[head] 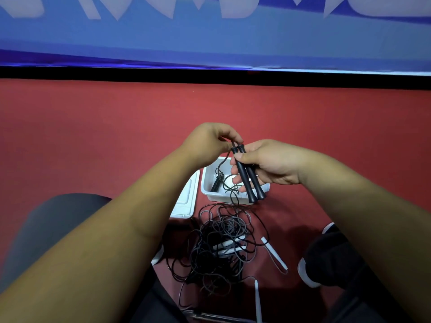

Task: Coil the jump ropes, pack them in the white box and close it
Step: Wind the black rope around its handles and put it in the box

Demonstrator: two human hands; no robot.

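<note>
My right hand (265, 163) grips two black jump-rope handles (249, 178) side by side, held above the white box (207, 186). My left hand (210, 142) pinches the black cord (232, 144) where it leaves the handle tops. The cord hangs down over the box to a tangled heap of ropes (219, 248) on the red floor. The box stands open with a black coiled rope (217, 184) lying inside. Its white lid (185, 199) lies flat on the floor to the left of the box.
White handles (275, 255) stick out of the tangle, another white handle (257, 299) lies nearer me. My knees and a shoe (310, 271) flank the pile. A black strip and a blue banner run along the far edge of the red floor.
</note>
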